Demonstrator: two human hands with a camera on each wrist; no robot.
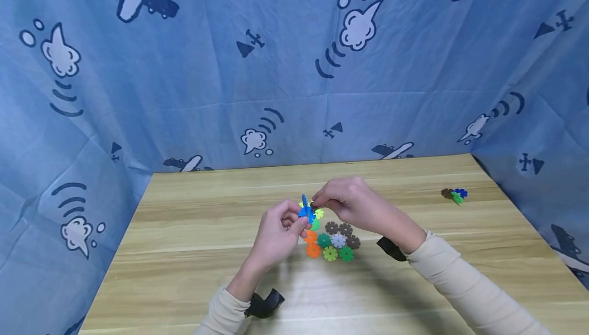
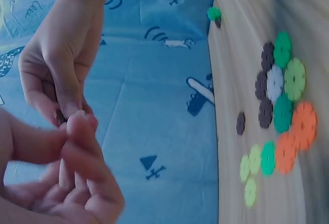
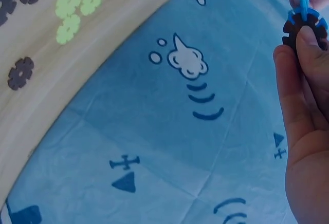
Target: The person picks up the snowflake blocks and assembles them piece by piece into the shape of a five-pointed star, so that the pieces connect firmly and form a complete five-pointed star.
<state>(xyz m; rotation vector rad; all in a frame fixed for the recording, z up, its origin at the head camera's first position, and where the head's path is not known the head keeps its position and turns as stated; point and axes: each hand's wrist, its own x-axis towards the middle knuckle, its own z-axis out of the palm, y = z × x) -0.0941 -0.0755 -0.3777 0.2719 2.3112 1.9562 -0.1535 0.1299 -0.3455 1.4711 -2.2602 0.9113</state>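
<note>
My left hand (image 1: 276, 230) pinches two blue notched plastic discs (image 1: 304, 212), one standing across the other. Between the thumb and fingers of my right hand (image 1: 354, 202) is a brown notched disc (image 3: 294, 28). In the right wrist view the brown disc meets the blue discs (image 3: 304, 0); whether its slot is seated in theirs, I cannot tell. Both hands are raised over the table, fingertips close together. In the left wrist view, fingers of the left hand (image 2: 77, 167) hide the blue pieces, and only a sliver of brown shows by the right hand (image 2: 64, 70).
Below the hands, loose discs lie on the wooden table (image 1: 207, 212): orange (image 1: 313, 251), green (image 1: 346, 253), pale grey (image 1: 338, 241), yellow-green (image 1: 330, 253) and several brown (image 1: 353, 242). A joined brown, blue and green cluster (image 1: 456, 196) sits far right. A patterned blue curtain (image 1: 294, 69) surrounds the table.
</note>
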